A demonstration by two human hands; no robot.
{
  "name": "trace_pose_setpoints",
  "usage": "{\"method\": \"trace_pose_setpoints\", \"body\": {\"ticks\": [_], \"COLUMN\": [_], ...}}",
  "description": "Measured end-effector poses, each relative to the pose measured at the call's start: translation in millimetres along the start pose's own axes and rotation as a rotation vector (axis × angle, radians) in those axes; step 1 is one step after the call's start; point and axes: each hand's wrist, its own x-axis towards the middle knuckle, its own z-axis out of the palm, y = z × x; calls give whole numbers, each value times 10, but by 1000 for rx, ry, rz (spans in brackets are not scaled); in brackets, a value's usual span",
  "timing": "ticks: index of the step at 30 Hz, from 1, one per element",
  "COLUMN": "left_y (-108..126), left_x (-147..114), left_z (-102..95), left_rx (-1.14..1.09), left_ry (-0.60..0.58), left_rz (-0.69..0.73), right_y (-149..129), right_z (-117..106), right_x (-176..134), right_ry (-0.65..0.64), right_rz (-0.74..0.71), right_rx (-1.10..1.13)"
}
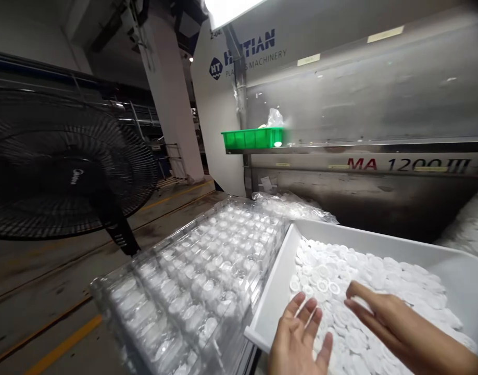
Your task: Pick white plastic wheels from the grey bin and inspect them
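A white plastic tub (pixel 379 234) holds a broad heap of small white plastic discs (pixel 356 338), some of them ring-shaped. My left hand (pixel 299 338) is over the near left part of the heap, palm up with its fingers spread and nothing in it. To its right, my right hand (pixel 383 312) reaches in above the discs. Its fingers are curved, with a gap to the thumb, and no object shows between them. Left of the tub lies a clear plastic blister tray (pixel 196 271) with rows of pockets; round white or clear shapes show in them.
A large black fan (pixel 73 172) stands at the left. Behind the tub rises a grey machine (pixel 340 104) with a ledge carrying a green basket (pixel 252 138). Clear plastic bags (pixel 297 207) lie beyond the tray. Yellow lines mark the floor (pixel 67 344).
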Motion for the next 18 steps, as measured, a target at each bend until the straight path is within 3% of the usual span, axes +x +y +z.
{"method": "trace_pose_setpoints", "body": {"ticks": [1, 3, 6, 11, 18], "left_y": [-59, -178, -294, -306, -299], "left_x": [68, 181, 299, 424, 512], "left_z": [79, 232, 368, 330, 319], "left_rx": [-48, -131, -251, -330, -323], "left_ry": [15, 6, -6, 18, 5], "left_rz": [-66, -164, -195, -197, -287], "right_y": [-59, -184, -275, -101, 120], "right_z": [-82, -162, -149, -113, -74], "right_x": [-30, -68, -76, -111, -84], "right_ry": [56, 47, 30, 10, 153], "right_rz": [-9, -5, 12, -93, -149], "right_rx": [12, 2, 14, 191, 312]}}
